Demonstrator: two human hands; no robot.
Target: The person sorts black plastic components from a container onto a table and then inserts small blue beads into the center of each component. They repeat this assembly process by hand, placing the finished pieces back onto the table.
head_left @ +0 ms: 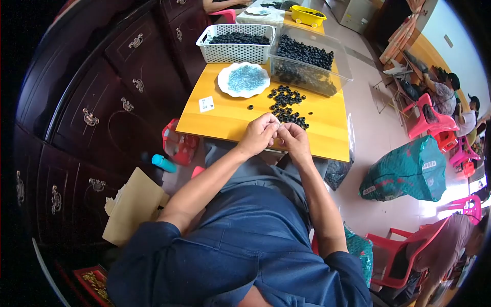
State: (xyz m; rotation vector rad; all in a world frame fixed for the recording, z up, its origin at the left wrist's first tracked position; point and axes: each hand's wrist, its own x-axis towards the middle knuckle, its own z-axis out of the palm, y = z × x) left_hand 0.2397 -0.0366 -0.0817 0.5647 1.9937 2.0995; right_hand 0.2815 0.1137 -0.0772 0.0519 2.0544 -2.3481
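Observation:
My left hand (258,135) and my right hand (295,143) meet at the near edge of the yellow table (204,122). Both sets of fingertips are pinched together around something small and pale that I cannot make out. Just beyond the fingers lies a loose spread of small black ring-shaped parts (287,97), one of them apart to the left. A white scalloped plate (223,85) behind my left hand holds many small, thin, translucent blue pieces (248,78).
Behind the plate are a white perforated basket (232,54) and a clear bin (341,78), both with black parts. A white card (206,104) lies left. A yellow tub (308,19) stands farther back. Dark cabinets (115,66) line the left; a green sack (404,171) and seated people are right.

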